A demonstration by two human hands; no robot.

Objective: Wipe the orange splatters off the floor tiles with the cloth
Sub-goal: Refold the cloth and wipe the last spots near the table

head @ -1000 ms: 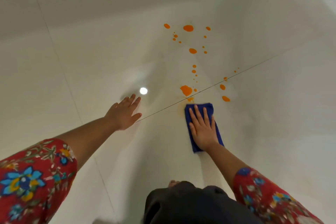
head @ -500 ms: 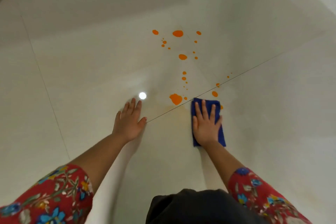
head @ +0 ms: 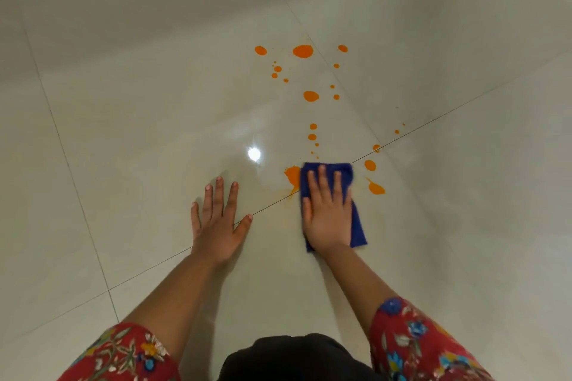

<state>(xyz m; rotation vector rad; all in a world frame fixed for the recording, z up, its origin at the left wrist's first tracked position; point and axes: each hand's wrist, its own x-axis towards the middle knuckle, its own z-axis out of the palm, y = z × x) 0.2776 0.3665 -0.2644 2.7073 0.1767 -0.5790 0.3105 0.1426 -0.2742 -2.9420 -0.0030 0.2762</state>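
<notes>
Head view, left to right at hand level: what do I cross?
Left hand flat on pale floor tile → large orange blot → blue cloth under right hand → teardrop-shaped orange splatter.

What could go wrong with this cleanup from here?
1. The blue cloth under the right hand sits against the big orange blob. A flat push may smear it, and a faint orange film shows beside it.
2. Orange could settle into the grout line crossing the spill.
3. The left hand leans flat on glossy tile; it might slip if wet.
</notes>
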